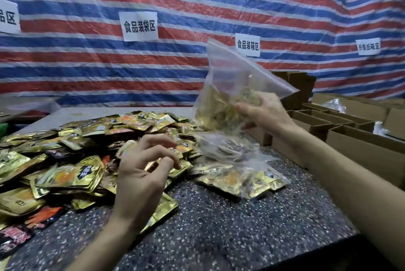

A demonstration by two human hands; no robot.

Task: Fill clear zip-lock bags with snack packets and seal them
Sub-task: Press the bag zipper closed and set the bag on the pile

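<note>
Clear plastic zip-lock bag [230, 78], part-filled with gold packets, is gripped low on its side by the right hand [265, 115], fingers curled round the load. It is held up, right of the packet pile [72, 161]; zip state not discernible. Left hand [142, 174] is over the pile's near edge, fingers loosely curled, holding nothing.

Judgement: keep the mouth uppermost, then press the zip end to end.

A filled bag [238, 174] lies right of the pile; cardboard boxes [361, 146] farther right limit set-down room.
</note>
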